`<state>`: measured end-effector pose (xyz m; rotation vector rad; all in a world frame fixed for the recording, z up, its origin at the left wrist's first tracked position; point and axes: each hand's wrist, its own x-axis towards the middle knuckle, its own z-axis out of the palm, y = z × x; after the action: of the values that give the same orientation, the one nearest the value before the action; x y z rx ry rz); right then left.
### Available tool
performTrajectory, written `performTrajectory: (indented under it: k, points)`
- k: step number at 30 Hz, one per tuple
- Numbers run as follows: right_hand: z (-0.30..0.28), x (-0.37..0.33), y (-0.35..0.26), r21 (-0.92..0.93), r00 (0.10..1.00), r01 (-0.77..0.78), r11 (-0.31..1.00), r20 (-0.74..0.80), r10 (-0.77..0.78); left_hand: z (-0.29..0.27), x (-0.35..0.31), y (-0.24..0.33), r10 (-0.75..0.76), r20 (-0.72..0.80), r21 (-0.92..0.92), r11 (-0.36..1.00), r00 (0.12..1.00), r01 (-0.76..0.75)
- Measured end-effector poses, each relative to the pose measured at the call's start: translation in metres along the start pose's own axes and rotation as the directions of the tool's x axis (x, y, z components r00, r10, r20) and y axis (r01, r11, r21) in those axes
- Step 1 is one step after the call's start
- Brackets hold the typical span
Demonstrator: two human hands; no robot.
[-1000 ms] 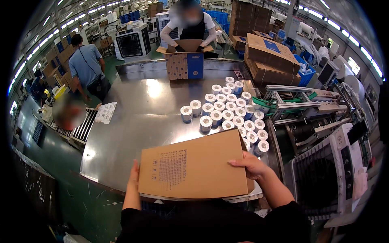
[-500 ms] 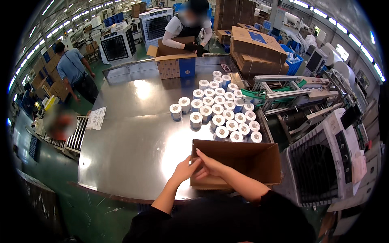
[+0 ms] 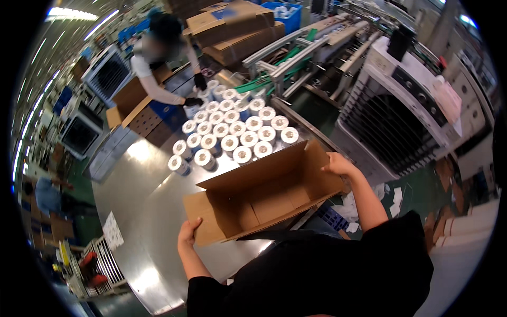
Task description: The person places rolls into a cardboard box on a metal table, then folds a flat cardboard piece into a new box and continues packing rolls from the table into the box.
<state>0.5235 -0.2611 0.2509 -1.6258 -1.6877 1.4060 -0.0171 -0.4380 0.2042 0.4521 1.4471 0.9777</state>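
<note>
An open cardboard box [image 3: 259,182] sits at the near edge of the metal table, tilted in view, with its bare inside showing. My left hand [image 3: 188,232] is closed on the rim of its left end, thumb over the inner side. At the opposite end my right hand [image 3: 339,164] grips the upper edge near the corner. Just beyond the box stand several white-topped rolls [image 3: 229,142] with blue sides, packed close together on the table.
Across the metal table [image 3: 158,211], a co-worker's black-gloved hand [image 3: 193,101] reaches to the far rolls beside another open carton [image 3: 145,119]. A conveyor with green guides [image 3: 280,68] adjoins the table's far right. A large air cooler [image 3: 391,105] stands at right.
My hands have parted from near the box's left end to grip both ends. The box has turned at an angle. My view has swung right; the co-worker now reaches to the rolls.
</note>
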Motion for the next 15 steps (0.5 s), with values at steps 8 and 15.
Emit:
performTrajectory:
  k: [8, 15]
  points:
    - [-0.012, 0.003, 0.051, -0.651, 0.764, -0.022, 0.759, -0.501, -0.407, 0.047, 0.021, -0.062, 0.618, -0.39, 0.837, 0.547, 0.683, -0.016]
    - [0.043, 0.012, 0.002, -0.68, 0.951, -0.263, 0.684, -0.302, 0.065, 0.091, -0.025, -0.042, 0.465, -0.165, 0.898, 0.435, 0.87, -0.062]
